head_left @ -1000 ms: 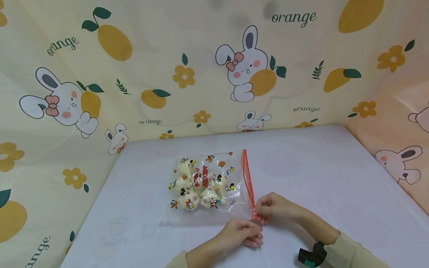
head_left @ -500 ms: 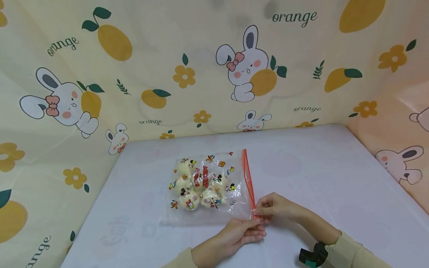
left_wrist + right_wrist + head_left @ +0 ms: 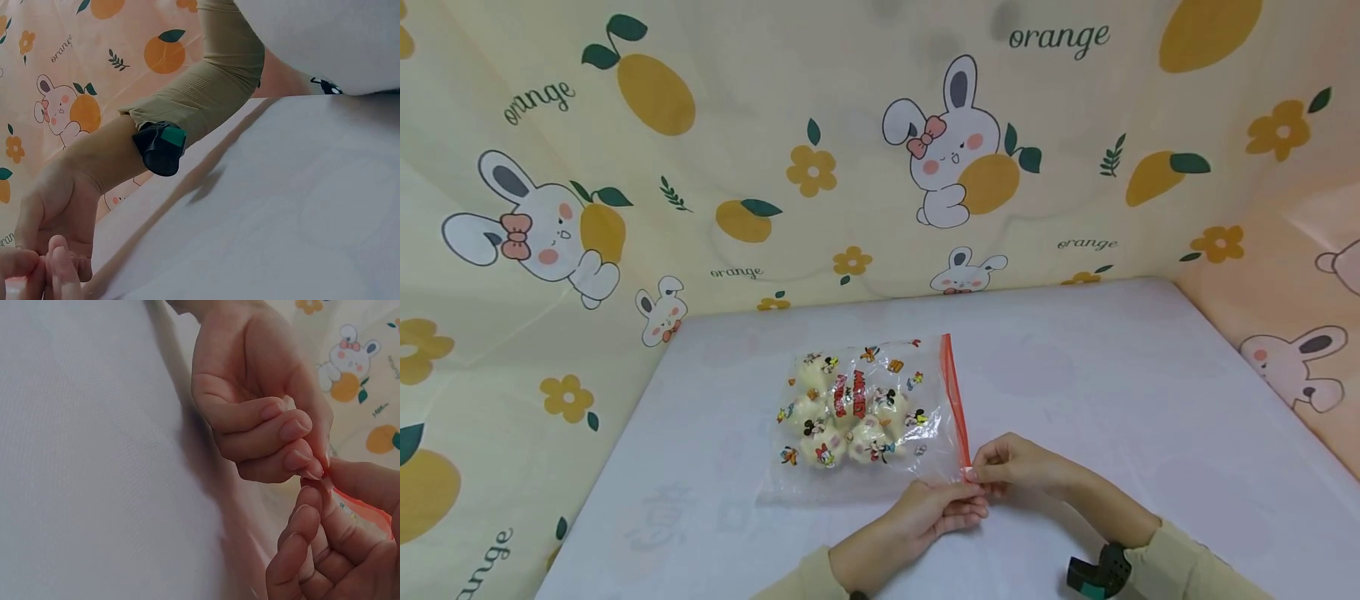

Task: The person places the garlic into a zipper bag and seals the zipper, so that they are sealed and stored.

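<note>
A clear zip bag [image 3: 880, 475] printed with cartoon figures lies flat on the table, its red zip strip [image 3: 953, 392] along the right side. Inside show several cream-coloured rounded pieces [image 3: 814, 375], partly covered by the print. My right hand [image 3: 1026, 465] pinches the near end of the strip between thumb and fingers. Right beside it, my left hand [image 3: 925, 521] pinches the bag's near right corner. In the right wrist view the thumb of the left hand [image 3: 256, 400] meets that of the right hand [image 3: 337, 544] at the end of the red strip [image 3: 365, 509].
The white table [image 3: 1097, 375] extends around the bag on all sides. Behind and beside it hangs a cream cloth [image 3: 865, 108] with rabbits, oranges and flowers. A black wrist device [image 3: 1101, 571] sits at the right sleeve.
My left hand, a little below the strip's end a second ago, has reached the bag's corner, its fingers first spreading and then pinching. The right hand stays at the strip; the bag barely shifts.
</note>
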{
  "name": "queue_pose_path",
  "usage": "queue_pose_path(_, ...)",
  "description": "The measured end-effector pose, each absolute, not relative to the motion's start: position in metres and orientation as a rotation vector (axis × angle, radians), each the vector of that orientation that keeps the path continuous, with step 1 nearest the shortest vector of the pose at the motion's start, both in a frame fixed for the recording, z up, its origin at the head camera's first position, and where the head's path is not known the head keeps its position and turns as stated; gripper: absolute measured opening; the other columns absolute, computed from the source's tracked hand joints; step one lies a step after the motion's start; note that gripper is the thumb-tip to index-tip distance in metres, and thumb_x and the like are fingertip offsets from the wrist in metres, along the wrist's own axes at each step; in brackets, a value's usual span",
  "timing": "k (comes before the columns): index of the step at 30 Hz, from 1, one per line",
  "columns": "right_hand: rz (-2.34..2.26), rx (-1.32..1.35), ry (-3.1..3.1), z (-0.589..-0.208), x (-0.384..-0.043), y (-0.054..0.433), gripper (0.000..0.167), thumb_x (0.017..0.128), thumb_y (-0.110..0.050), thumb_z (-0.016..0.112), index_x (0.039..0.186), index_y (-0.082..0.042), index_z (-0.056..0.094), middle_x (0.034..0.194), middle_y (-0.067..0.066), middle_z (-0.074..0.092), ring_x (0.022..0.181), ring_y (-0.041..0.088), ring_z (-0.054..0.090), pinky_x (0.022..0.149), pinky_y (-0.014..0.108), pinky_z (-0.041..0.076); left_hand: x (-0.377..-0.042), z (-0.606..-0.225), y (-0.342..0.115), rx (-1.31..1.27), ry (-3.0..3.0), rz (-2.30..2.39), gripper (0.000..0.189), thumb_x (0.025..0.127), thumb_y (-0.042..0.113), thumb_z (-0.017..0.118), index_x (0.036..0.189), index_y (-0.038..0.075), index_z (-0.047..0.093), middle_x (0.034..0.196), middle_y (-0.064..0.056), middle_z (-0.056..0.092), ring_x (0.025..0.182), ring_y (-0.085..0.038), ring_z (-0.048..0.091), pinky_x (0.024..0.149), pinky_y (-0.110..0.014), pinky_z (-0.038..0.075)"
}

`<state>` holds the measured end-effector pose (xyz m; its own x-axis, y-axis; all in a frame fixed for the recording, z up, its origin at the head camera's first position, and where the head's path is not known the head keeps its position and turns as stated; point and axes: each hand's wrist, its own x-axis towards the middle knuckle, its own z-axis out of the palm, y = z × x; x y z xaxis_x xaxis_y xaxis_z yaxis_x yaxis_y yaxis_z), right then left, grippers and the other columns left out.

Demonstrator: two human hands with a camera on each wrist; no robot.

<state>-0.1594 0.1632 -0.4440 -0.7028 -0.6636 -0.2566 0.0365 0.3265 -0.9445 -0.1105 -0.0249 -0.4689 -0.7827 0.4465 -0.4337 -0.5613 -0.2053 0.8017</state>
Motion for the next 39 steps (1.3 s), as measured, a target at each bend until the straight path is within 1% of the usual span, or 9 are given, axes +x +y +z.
queue_pose_path(5,-1.414,-0.552,1.945,-0.443,-0.159,0.162,0.038,0.094,-0.018,0.061,0.091,0.02,0.06,0.064,-0.01,0.059,0.059,0.001,0.053,0.057,0.016,0.047,-0.111,-0.469,-0.024,-0.149,1.4,2.038,0.033,0.089,0.01,0.061,0.113,-0.013,0.064,0.081,-0.004,0.075,0.07,-0.005,0.07,0.072,-0.019,0.06)
queue_pose_path(11,-1.473,-0.584,1.836,-0.447,-0.16,0.162,0.041,0.095,-0.014,0.056,0.093,0.027,0.052,0.065,-0.014,0.06,0.059,-0.001,0.052,0.058,0.014,0.045,-0.112,-0.468,-0.023,-0.164,1.339,2.047,0.03,0.09,0.008,0.057,0.113,-0.011,0.063,0.07,0.005,0.07,0.07,-0.003,0.068,0.07,-0.015,0.058)
queue_pose_path(18,-1.515,-0.585,1.794,-0.453,-0.16,0.161,0.046,0.097,-0.015,0.054,0.094,0.03,0.047,0.064,-0.016,0.059,0.058,-0.003,0.05,0.057,0.012,0.042,-0.113,-0.468,-0.022,-0.196,1.299,2.058,0.027,0.09,0.008,0.056,0.11,-0.007,0.065,0.069,0.006,0.067,0.067,-0.002,0.064,0.065,-0.013,0.054)
queue_pose_path(21,-1.509,-0.566,1.815,-0.453,-0.16,0.16,0.047,0.097,-0.017,0.054,0.094,0.03,0.047,0.063,-0.016,0.058,0.058,-0.002,0.049,0.057,0.013,0.04,-0.113,-0.467,-0.021,-0.223,1.301,2.071,0.021,0.089,0.008,0.056,0.103,-0.002,0.068,0.068,0.006,0.066,0.066,-0.002,0.063,0.064,-0.013,0.053)
queue_pose_path(23,-1.5,-0.541,1.846,-0.453,-0.161,0.159,0.046,0.097,-0.018,0.054,0.095,0.028,0.049,0.063,-0.014,0.057,0.059,-0.001,0.049,0.058,0.015,0.04,-0.112,-0.467,-0.021,-0.237,1.303,2.079,0.015,0.089,0.008,0.056,0.094,0.003,0.07,0.067,0.005,0.065,0.065,-0.002,0.062,0.064,-0.014,0.053)
queue_pose_path(27,-1.48,-0.492,1.923,-0.45,-0.164,0.157,0.042,0.098,-0.018,0.053,0.093,0.024,0.051,0.064,-0.01,0.055,0.06,0.003,0.049,0.058,0.017,0.041,-0.112,-0.467,-0.021,-0.247,1.306,2.075,0.014,0.089,0.008,0.056,0.081,0.009,0.068,0.066,0.005,0.064,0.064,-0.002,0.061,0.063,-0.014,0.053)
queue_pose_path(31,-1.458,-0.469,1.959,-0.448,-0.167,0.156,0.04,0.097,-0.016,0.054,0.09,0.023,0.052,0.063,-0.008,0.054,0.058,0.004,0.048,0.056,0.017,0.042,-0.112,-0.468,-0.021,-0.241,1.35,2.039,0.013,0.092,0.01,0.057,0.092,0.002,0.068,0.069,0.003,0.064,0.066,-0.003,0.062,0.065,-0.014,0.054)
queue_pose_path(34,-1.44,-0.45,1.969,-0.447,-0.168,0.156,0.038,0.096,-0.017,0.056,0.089,0.021,0.055,0.062,-0.007,0.054,0.056,0.005,0.048,0.054,0.017,0.043,-0.112,-0.47,-0.021,-0.227,1.384,2.011,0.02,0.093,0.013,0.059,0.102,-0.003,0.067,0.071,0.003,0.065,0.068,-0.003,0.063,0.067,-0.014,0.055)
queue_pose_path(39,-1.43,-0.46,1.976,-0.447,-0.169,0.155,0.035,0.096,-0.018,0.057,0.089,0.017,0.061,0.062,-0.007,0.056,0.055,0.005,0.049,0.053,0.017,0.043,-0.115,-0.468,-0.024,-0.21,1.39,2.011,0.027,0.095,0.018,0.059,0.107,-0.005,0.066,0.073,0.004,0.067,0.073,-0.004,0.065,0.074,-0.017,0.057)
